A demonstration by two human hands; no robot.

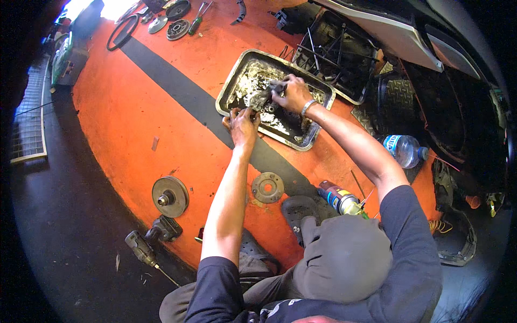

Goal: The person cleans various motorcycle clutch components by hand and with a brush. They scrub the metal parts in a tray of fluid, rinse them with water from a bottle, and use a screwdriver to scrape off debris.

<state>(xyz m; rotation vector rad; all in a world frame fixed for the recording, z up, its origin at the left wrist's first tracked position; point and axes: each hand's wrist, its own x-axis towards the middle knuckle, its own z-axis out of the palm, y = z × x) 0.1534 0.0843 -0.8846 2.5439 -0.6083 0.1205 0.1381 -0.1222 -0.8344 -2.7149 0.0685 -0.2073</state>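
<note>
A shallow metal tray [233, 73] lies on the orange floor ahead of me, with dark, wet, shiny liquid in its bottom. Over its middle, my left hand [243, 128] grips the near side of a small greyish metal part [259, 100] with curled fingers. My right hand [293, 96] comes in from the right, its fingers closed round something dark pressed against that part. Fingers and grime hide its shape, so I cannot tell its kind. Both hands are blackened with dirt.
Nearer me lie a pulley disc [177, 198], a flat round plate [276, 189], a cordless power tool [141, 246] and a spray can [338, 197]. A plastic bottle [401, 150] is at right. Beyond the tray are a black frame [344, 59], a drive belt [110, 40] and a screwdriver [196, 25].
</note>
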